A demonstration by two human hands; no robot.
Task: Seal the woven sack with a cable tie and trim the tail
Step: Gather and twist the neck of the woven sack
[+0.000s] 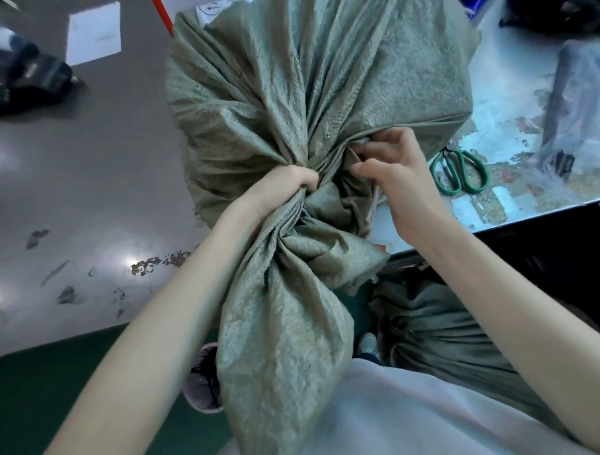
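Between the two tables, the grey-green woven sack [320, 73] is stuffed full and leaning up against the edge of the right-hand table [511, 94], with its loose top flopping down toward the person. Their left hand [290, 183] is clenched tight round the gathered neck, fabric bunched into a rope under the fist. The right hand [399, 176] is right beside it, fingers curled into the folds just past the neck, pinching sack cloth as far as I can see, though whatever is tucked under the fingertips is hidden.

Green-handled scissors [460, 174] are lying flat on that scuffed right table, just beside the right hand but not touching it. Over on the grey left table [85, 166] there's a white sheet of paper [94, 32] and a blurry black bundle [24, 77], both well apart from the sack. Down low, a second sack [442, 334] of the same cloth sits under the right forearm, and a pinkish shoe [203, 380] peeks out on the green floor.
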